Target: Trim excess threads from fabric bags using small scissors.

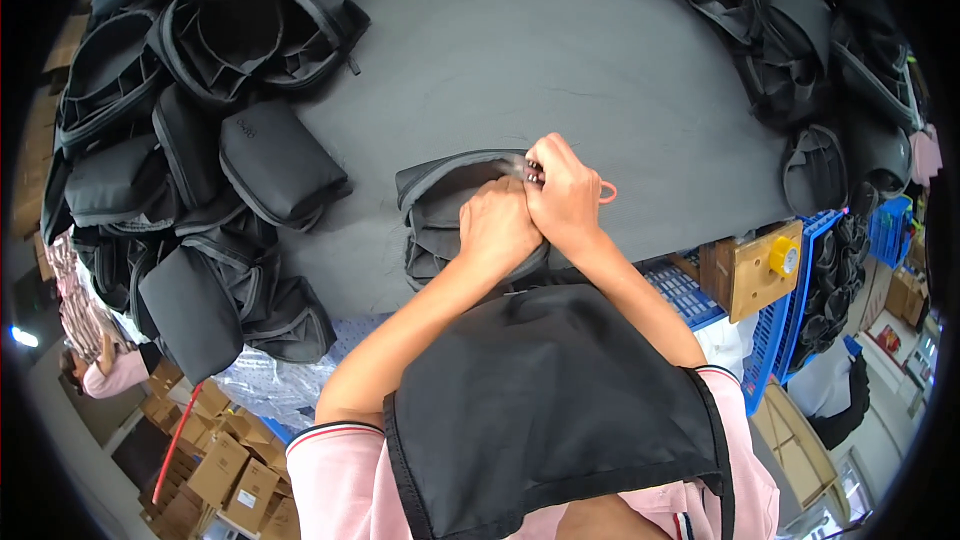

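A dark grey fabric pouch [440, 202] lies on the dark work table [560, 50] in front of me. My left hand [497, 227] presses down on it with the fingers curled over its edge. My right hand [562, 192] is closed around a small tool with a pink loop handle [606, 191] that sticks out to the right, likely thread snips, its tip at the pouch's upper edge. The two hands touch each other. A black apron [555, 410] covers my chest below.
A heap of similar grey pouches [200, 170] fills the table's left side, and another pile [800, 30] runs along the far right. Blue plastic crates [775, 330] and a wooden block with a yellow knob [765, 265] stand beside the table's right edge. Cardboard boxes [225, 470] sit on the floor at lower left.
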### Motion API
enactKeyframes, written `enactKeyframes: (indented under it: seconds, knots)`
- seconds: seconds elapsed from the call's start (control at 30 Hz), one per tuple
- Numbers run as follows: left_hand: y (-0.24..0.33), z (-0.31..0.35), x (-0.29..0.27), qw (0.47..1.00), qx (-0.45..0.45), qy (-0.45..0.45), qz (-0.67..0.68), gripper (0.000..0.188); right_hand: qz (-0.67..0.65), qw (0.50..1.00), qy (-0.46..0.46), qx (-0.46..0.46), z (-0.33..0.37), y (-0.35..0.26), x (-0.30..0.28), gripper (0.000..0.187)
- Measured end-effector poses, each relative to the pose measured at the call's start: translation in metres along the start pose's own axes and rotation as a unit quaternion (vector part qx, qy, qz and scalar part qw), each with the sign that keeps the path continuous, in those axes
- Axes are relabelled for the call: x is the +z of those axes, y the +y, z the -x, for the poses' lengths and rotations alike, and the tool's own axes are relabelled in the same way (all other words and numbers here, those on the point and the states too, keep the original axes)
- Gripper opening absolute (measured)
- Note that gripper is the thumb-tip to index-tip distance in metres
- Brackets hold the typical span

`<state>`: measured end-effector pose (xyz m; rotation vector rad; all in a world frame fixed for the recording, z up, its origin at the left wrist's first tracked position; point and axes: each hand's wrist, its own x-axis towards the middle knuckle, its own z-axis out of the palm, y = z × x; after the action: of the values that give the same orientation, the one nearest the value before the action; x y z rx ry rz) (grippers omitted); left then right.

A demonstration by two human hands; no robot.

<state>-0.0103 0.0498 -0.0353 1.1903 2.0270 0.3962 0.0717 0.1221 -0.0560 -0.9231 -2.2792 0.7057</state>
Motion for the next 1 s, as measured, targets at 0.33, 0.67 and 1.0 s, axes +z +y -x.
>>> enactKeyframes:
  seconds: [0.33,0.67,1.0]
  knots:
    - [-0.018,-0.012,-0.050,0.962,0.066,-0.128,0.233,0.034,-0.225,0.931,-0.061,0.281,0.042,0.018,-0.051,0.030]
    - [-0.012,0.011,-0.063,0.903,0.002,-0.237,0.359,0.034,-0.226,0.964,-0.130,0.060,0.005,-0.004,-0.081,0.022]
    - [-0.017,0.016,-0.059,0.893,0.023,-0.260,0.365,0.029,-0.205,0.965,-0.157,-0.050,-0.005,0.007,-0.083,0.022]
